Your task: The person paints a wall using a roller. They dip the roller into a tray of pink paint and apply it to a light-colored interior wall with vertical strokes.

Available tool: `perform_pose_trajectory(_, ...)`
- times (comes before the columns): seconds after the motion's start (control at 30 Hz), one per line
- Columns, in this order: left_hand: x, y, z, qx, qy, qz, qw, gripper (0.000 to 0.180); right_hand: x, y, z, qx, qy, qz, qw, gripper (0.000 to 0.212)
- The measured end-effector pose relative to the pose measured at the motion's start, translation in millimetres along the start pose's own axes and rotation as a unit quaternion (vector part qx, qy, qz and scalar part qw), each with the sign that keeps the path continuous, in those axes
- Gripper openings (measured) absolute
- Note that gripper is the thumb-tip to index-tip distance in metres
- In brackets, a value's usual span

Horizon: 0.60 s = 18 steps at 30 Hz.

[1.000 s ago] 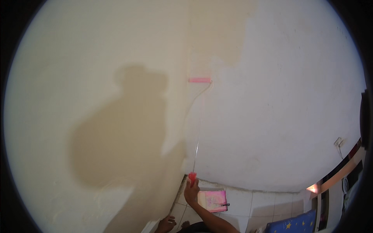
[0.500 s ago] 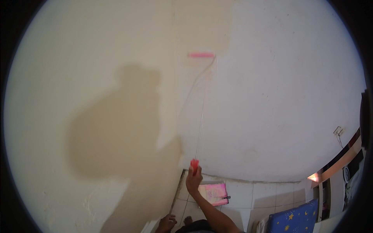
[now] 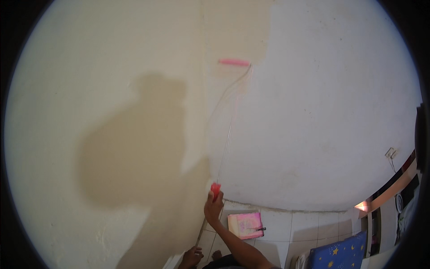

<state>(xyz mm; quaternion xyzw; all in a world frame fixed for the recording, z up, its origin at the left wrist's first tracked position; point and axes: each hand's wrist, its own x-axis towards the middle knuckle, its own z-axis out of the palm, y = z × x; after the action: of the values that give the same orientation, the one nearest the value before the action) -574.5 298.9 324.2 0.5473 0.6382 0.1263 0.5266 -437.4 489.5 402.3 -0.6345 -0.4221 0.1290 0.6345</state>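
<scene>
My right hand [image 3: 213,206] is closed around the red handle of a long-framed paint roller [image 3: 234,62]. The roller's pink sleeve lies tilted against the wall near the corner, at the lower end of a cream-coloured strip. Its thin wire frame bends down from the sleeve's right end to the handle. Low at the bottom edge, my left hand [image 3: 191,258] hangs beside the left wall, fingers loosely bent and apart, with nothing visible in them. On the floor below the right hand lies a pink-smeared paint tray [image 3: 246,225] with a small dark-handled tool across its right side.
The left wall [image 3: 121,54] is cream and carries a large shadow; the right wall [image 3: 313,112] is mostly whitish. A blue padded item with stars [image 3: 338,252] stands at lower right. A wall socket [image 3: 390,153] with a cord and shelving [image 3: 380,224] are farther right.
My right hand has swung a little left with the handle, uncovering more of the tray. The sleeve has tipped, its right end lower. My left hand stays about where it was.
</scene>
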Motion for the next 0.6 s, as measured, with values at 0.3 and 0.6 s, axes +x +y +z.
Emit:
perform_pose_trajectory(0.3, 3.0, -7.3, 10.5, -0.024, 0.008, 0.026, 0.999, 0.038, 80.3, -64.3, 14.1, 0.03, -0.023, 0.007, 0.999, 0.032)
perform_pose_trajectory(0.6, 1.4, 3.7, 20.0, 0.032, -0.001, 0.012, 0.999, 0.04, -27.9, 94.3, -94.4, -0.103, -0.099, 0.088, 0.986, 0.037)
